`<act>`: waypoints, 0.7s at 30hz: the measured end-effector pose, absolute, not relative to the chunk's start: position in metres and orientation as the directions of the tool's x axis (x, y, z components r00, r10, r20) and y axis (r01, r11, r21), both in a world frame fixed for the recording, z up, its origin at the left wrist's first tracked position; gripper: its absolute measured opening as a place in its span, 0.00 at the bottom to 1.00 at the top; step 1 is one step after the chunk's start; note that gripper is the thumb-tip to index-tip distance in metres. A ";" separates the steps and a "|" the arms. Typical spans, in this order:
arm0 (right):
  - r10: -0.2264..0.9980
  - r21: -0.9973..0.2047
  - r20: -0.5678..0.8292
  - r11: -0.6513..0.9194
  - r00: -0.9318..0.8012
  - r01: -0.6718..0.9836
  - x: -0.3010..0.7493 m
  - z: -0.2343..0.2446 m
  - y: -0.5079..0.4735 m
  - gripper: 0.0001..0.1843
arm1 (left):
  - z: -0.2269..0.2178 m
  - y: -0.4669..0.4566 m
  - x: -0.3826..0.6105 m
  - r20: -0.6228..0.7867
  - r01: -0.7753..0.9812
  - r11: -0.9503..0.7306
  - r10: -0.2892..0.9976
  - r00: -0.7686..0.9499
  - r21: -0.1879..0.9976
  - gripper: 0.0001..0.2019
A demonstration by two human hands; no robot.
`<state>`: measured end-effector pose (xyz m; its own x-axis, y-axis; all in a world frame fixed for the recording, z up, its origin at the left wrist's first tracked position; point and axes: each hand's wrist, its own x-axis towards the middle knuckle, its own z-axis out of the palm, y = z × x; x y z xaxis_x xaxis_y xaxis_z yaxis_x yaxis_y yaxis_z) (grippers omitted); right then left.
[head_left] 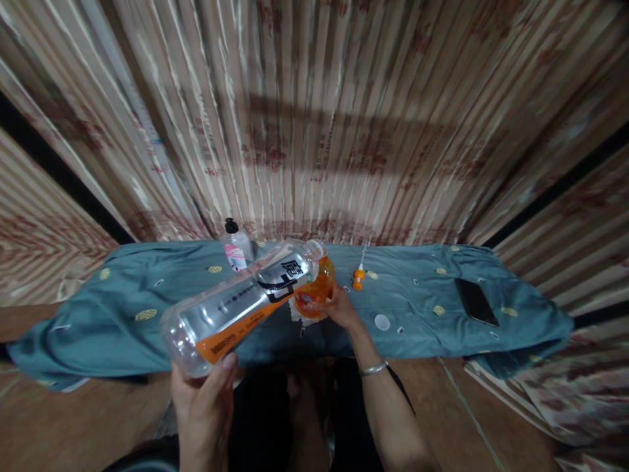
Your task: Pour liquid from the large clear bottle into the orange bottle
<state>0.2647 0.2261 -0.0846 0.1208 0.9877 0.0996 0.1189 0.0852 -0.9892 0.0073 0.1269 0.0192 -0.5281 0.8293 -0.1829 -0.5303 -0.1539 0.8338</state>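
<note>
My left hand (204,396) grips the base of a large clear plastic bottle (240,305) with an orange and black label. The bottle is tipped almost flat, its open mouth pointing at a small orange cup (317,288). My right hand (337,307) is closed round that orange cup and holds it over a teal cloth (417,308). A silver bangle sits on my right wrist. A crumpled white tissue lies just under the cup.
On the teal cloth stand a small clear bottle with a black cap (236,248), an orange-tipped dropper (358,276), a white bottle cap (382,321) and a black phone (476,301). Striped curtains hang behind. Brown floor lies in front.
</note>
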 end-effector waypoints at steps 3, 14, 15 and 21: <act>0.988 -0.982 0.105 0.085 0.112 0.166 0.265 -0.085 0.227 0.38 | 0.021 0.127 0.008 -0.197 -0.536 -0.165 0.809 -0.554 0.828 0.33; 0.989 -0.981 0.098 0.078 0.108 0.175 0.264 -0.080 0.224 0.41 | 0.025 0.127 0.008 -0.214 -0.528 -0.140 0.805 -0.553 0.838 0.33; 0.989 -0.980 0.102 0.082 0.108 0.180 0.264 -0.079 0.224 0.42 | 0.024 0.127 0.008 -0.206 -0.526 -0.142 0.811 -0.547 0.839 0.33; 0.985 -0.974 0.140 0.118 0.105 0.195 0.263 -0.078 0.224 0.40 | 0.023 0.127 0.007 -0.190 -0.528 -0.157 0.818 -0.543 0.834 0.37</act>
<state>0.2634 0.2242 -0.0776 0.1053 0.9845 0.1401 0.1953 0.1176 -0.9737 0.0071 0.1265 0.0231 -0.5434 0.8176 -0.1903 -0.5284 -0.1571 0.8343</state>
